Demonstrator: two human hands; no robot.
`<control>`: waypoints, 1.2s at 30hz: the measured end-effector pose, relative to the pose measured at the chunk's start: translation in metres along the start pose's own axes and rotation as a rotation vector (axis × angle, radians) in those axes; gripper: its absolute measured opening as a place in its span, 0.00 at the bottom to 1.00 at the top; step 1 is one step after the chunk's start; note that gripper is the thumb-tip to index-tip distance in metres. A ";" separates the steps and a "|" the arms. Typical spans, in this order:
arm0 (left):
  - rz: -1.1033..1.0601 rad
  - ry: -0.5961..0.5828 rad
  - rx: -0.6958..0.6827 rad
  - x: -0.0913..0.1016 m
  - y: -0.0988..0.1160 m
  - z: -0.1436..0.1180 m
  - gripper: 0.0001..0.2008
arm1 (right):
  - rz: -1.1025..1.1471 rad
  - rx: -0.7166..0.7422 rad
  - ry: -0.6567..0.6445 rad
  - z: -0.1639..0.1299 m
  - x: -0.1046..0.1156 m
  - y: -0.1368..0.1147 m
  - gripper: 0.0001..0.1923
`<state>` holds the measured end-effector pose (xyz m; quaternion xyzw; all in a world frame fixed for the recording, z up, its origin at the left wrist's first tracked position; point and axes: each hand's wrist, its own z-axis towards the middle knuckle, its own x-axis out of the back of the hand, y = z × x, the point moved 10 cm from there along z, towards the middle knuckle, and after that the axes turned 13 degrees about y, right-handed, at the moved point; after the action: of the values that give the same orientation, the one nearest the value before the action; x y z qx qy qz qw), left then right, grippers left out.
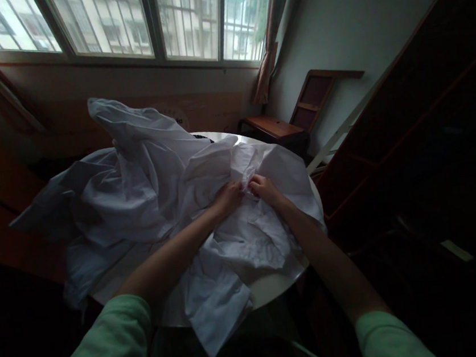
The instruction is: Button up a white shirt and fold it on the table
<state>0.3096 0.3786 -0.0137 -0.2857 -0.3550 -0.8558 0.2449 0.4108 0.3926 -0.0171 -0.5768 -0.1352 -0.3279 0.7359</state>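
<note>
Left hand (228, 195) and right hand (262, 189) pinch together one fold of the white garment (144, 183), its bulk heaped far-left.

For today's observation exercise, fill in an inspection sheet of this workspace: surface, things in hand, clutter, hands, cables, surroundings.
Surface: round white table, mostly covered by cloth.
Things in hand: white garment, crumpled, pinched at one spot by both hands.
Clutter: more white cloth heaped on the left, hanging over the edge.
Hands: left hand and right hand close together, both gripping the garment.
Cables: nothing seen.
Surroundings: barred window behind, curtain, wooden desk in the corner, dark cabinet on the right.
</note>
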 end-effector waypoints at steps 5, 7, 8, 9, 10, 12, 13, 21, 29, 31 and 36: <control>-0.186 0.128 0.107 0.011 -0.013 0.005 0.05 | -0.051 0.067 0.083 0.001 0.008 -0.006 0.05; -0.208 0.165 0.113 0.014 -0.013 0.005 0.05 | -0.061 0.078 0.067 0.000 0.007 -0.008 0.08; -0.208 0.165 0.107 0.015 -0.012 0.005 0.05 | -0.070 0.089 0.039 -0.002 0.005 -0.009 0.10; -0.206 0.157 0.101 0.014 -0.011 0.005 0.06 | -0.082 0.109 0.002 -0.003 0.002 -0.010 0.11; -0.205 0.146 0.097 0.013 -0.010 0.005 0.07 | -0.096 0.136 -0.034 -0.005 -0.002 -0.012 0.11; -0.220 0.137 0.103 0.011 -0.011 0.005 0.08 | -0.127 0.188 -0.081 -0.006 -0.007 -0.013 0.08; -0.238 0.135 0.114 0.010 -0.012 0.006 0.08 | -0.142 0.209 -0.083 -0.006 -0.008 -0.014 0.07; -0.417 0.118 0.160 0.008 -0.019 0.012 0.05 | -0.095 0.250 0.057 -0.002 -0.004 -0.017 0.02; -0.605 0.148 0.294 0.015 -0.024 0.008 0.05 | -0.006 0.255 0.103 -0.008 0.001 -0.028 0.06; -0.619 0.158 0.346 0.016 -0.029 0.008 0.05 | -0.004 0.263 0.106 -0.009 0.001 -0.029 0.06; -0.618 0.149 0.386 0.015 -0.032 0.007 0.06 | 0.001 0.254 0.111 -0.009 -0.002 -0.027 0.02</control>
<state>0.2812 0.4010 -0.0143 -0.0505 -0.5605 -0.8251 0.0492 0.3907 0.3816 0.0001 -0.4600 -0.1345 -0.3390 0.8096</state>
